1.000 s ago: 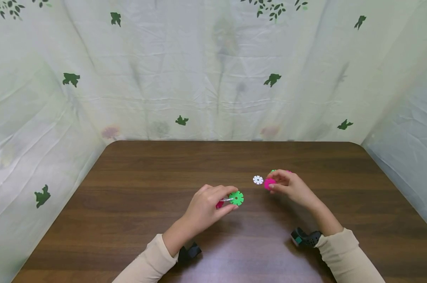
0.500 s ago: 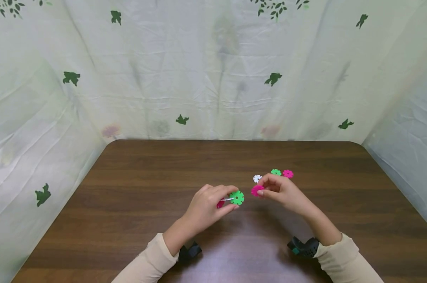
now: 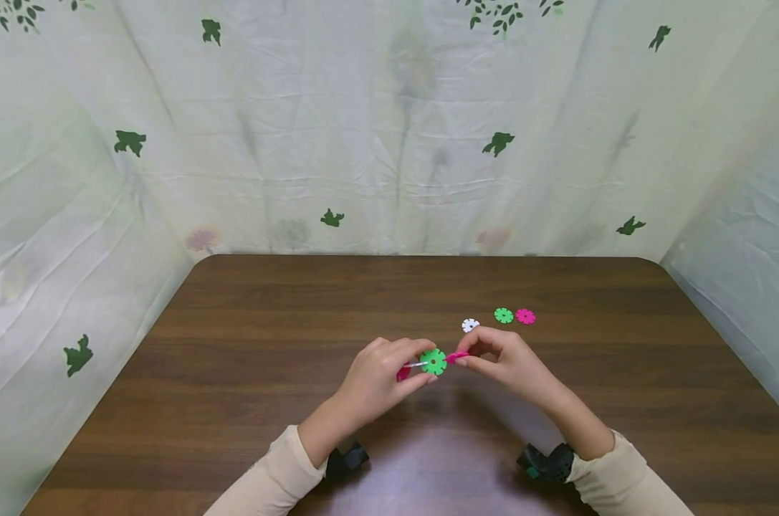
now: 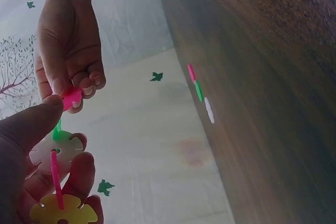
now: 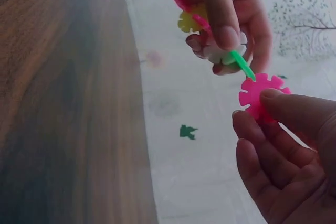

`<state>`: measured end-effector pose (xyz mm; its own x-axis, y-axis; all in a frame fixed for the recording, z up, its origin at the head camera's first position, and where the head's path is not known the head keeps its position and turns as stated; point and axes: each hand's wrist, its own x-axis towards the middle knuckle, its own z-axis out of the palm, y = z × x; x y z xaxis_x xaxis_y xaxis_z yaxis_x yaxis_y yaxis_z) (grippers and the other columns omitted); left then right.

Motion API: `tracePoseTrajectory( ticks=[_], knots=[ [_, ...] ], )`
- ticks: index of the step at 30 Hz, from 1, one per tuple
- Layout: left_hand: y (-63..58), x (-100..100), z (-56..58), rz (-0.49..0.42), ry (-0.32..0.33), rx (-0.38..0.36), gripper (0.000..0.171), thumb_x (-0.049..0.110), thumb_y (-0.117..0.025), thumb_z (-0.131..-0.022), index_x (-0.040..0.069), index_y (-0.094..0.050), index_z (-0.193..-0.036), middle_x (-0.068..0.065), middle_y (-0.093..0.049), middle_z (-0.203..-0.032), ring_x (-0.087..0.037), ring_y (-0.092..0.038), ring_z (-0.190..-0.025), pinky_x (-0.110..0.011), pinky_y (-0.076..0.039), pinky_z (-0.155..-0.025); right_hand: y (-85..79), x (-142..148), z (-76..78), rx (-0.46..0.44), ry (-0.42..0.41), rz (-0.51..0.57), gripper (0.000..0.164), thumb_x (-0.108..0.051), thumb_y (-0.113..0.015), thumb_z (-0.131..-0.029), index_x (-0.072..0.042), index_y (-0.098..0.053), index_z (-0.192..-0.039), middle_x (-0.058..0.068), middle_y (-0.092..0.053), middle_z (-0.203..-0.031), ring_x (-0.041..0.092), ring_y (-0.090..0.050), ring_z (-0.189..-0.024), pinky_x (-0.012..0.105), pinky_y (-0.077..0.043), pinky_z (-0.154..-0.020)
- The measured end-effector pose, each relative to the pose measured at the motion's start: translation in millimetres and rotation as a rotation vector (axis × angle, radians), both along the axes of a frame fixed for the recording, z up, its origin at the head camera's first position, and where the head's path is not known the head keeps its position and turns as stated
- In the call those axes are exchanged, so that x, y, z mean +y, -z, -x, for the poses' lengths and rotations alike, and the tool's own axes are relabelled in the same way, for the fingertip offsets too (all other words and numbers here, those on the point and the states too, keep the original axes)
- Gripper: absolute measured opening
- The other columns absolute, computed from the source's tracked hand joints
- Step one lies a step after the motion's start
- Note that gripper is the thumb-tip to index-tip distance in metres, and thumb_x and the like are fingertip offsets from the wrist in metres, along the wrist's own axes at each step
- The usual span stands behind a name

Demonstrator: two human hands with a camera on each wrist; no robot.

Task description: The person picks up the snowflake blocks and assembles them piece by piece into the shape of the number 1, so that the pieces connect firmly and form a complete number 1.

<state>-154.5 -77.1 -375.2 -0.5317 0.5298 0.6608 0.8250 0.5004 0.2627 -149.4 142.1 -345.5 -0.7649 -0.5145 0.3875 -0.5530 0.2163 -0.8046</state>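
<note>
Between the thumb and fingers of my left hand [image 3: 383, 369] is a chain of slotted plastic discs. Its end piece is a green disc [image 3: 433, 362]; behind that come a white disc [image 4: 56, 153], a pink one and a yellow disc [image 4: 63, 209], as the left wrist view shows. My right hand [image 3: 514, 362] pinches a pink disc [image 5: 260, 94] between thumb and index finger. That disc's edge meets the green disc's edge; how deep the slots engage I cannot tell. Just beyond my right fingertips, a white disc [image 3: 470, 325] lies on the table.
Farther back on the brown wooden table [image 3: 286, 301] lie a green disc [image 3: 503, 315] and a pink disc [image 3: 525, 316], side by side. A pale curtain [image 3: 376, 143] with leaf and bird prints hangs behind and along both sides.
My right hand has brought the pink disc left and toward me, up to the green disc, and turned it edge-on. The left hand has stayed almost still.
</note>
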Motion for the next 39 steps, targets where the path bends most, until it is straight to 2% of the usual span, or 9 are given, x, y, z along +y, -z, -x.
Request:
tracePoseTrajectory(
  ticks=[6,16,23,29,31,36,39],
  knots=[
    [0.0,0.1,-0.3,-0.004,0.012,0.003,0.031,0.023,-0.074,-0.074,0.009,-0.064,-0.099,0.006,-0.061,-0.081,-0.003,-0.047,-0.061,-0.018,-0.034,-0.059,-0.4,-3.8,-3.5,0.117,-0.001,0.042,0.013,0.009,-0.066,-0.074,0.000,-0.060,-0.082,0.008,-0.060,-0.079,0.014,-0.056,-0.070,0.025,-0.048,-0.061],
    [0.4,1.5,-0.3,-0.022,0.030,0.061,0.032,0.021,-0.077,-0.070,0.007,-0.066,-0.096,0.005,-0.063,-0.081,-0.003,-0.049,-0.061,-0.018,-0.038,-0.060,0.6,-7.7,-3.6,0.276,-0.008,0.075,0.022,0.020,-0.065,-0.067,0.001,-0.061,-0.078,0.009,-0.061,-0.075,0.014,-0.054,-0.067,0.023,-0.046,-0.061],
    [1.5,1.6,-0.2,-0.045,0.048,0.058,0.030,0.021,-0.077,-0.070,0.007,-0.066,-0.096,0.005,-0.062,-0.079,-0.003,-0.045,-0.059,-0.018,-0.037,-0.059,2.6,-8.3,-3.1,0.262,-0.001,0.061,0.020,0.019,-0.066,-0.067,0.002,-0.061,-0.076,0.010,-0.062,-0.074,0.015,-0.056,-0.067,0.023,-0.047,-0.061],
    [1.3,0.8,0.5,-0.037,0.066,0.078,0.031,0.022,-0.076,-0.071,0.007,-0.065,-0.097,0.005,-0.062,-0.081,-0.002,-0.049,-0.062,-0.016,-0.036,-0.058,20.9,-4.9,6.7,0.262,-0.017,0.076,0.024,0.018,-0.066,-0.067,-0.003,-0.063,-0.079,0.007,-0.063,-0.078,0.012,-0.057,-0.070,0.023,-0.048,-0.064],
    [0.2,0.2,0.5,-0.030,0.060,0.064,0.032,0.022,-0.076,-0.071,0.008,-0.065,-0.097,0.005,-0.063,-0.082,-0.002,-0.049,-0.062,-0.016,-0.035,-0.058,25.3,-4.0,8.8,0.262,-0.012,0.069,0.024,0.015,-0.067,-0.068,-0.005,-0.063,-0.081,0.005,-0.063,-0.079,0.012,-0.057,-0.072,0.023,-0.048,-0.065],
    [-2.4,-1.9,0.1,-0.016,0.054,0.011,0.032,0.022,-0.075,-0.072,0.009,-0.065,-0.099,0.006,-0.063,-0.085,-0.003,-0.048,-0.062,-0.017,-0.034,-0.058,24.4,-1.0,9.9,0.225,-0.006,0.033,0.018,0.001,-0.069,-0.074,-0.010,-0.064,-0.087,-0.001,-0.062,-0.082,0.010,-0.057,-0.074,0.024,-0.048,-0.066],
    [-2.6,-2.9,0.6,-0.009,0.049,-0.002,0.031,0.023,-0.074,-0.073,0.010,-0.065,-0.100,0.006,-0.063,-0.086,-0.003,-0.049,-0.064,-0.017,-0.034,-0.059,17.2,1.6,7.9,0.212,-0.003,-0.003,0.016,-0.003,-0.069,-0.076,-0.010,-0.063,-0.089,-0.004,-0.062,-0.084,0.010,-0.057,-0.076,0.026,-0.048,-0.067]
  ],
)
